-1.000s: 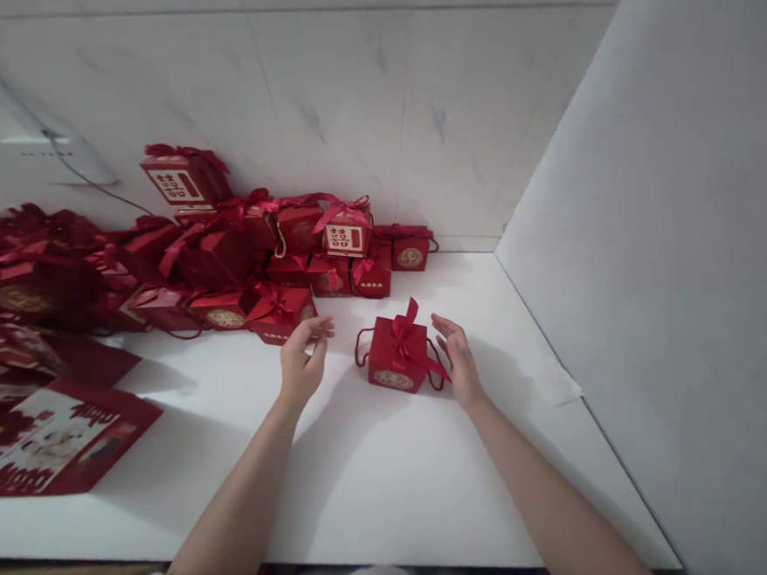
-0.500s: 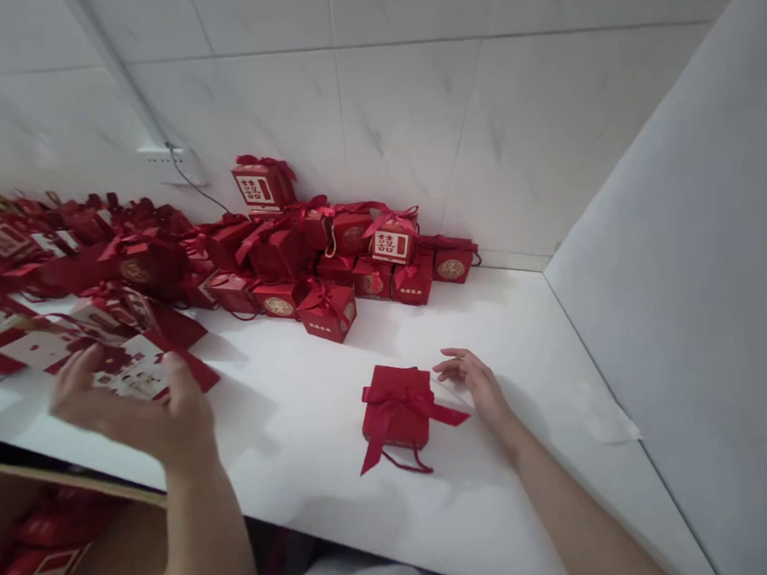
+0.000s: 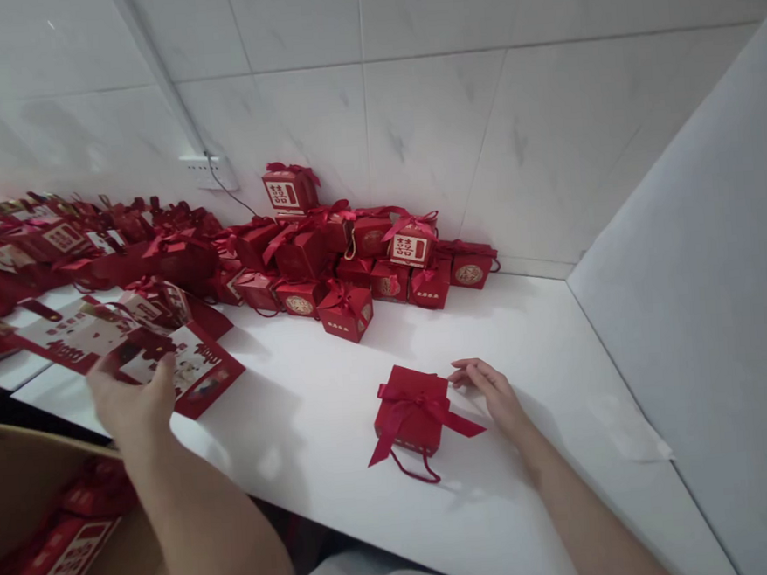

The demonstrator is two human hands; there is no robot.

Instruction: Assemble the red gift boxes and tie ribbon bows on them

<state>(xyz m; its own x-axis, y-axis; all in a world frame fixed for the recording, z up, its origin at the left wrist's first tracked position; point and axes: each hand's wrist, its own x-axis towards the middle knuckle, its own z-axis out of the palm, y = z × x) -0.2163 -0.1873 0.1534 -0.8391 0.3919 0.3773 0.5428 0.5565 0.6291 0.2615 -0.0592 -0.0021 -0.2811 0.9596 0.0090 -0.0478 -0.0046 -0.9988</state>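
Observation:
A red gift box (image 3: 413,408) tied with a red ribbon bow lies on the white table, its cord handle towards me. Just right of it, my right hand (image 3: 496,395) rests with loosely bent fingers, their tips by the box's far right edge and holding nothing I can see. My left hand (image 3: 135,397) reaches out at the left, thumb and fingers apart, at the near side of a red gift bag (image 3: 216,382) with a white printed panel. Some of its fingertips are hard to make out against the bags.
Several ribboned red boxes (image 3: 346,312) are stacked along the tiled wall (image 3: 437,117). More red bags (image 3: 65,336) crowd the table's left. An open cardboard box (image 3: 130,550) with red packages stands below the front edge. A white panel (image 3: 716,255) borders the right.
My left hand has moved lower and closer to the gift bag. My right hand stays beside the ribboned box. The whole view has shifted slightly, with things appearing farther right.

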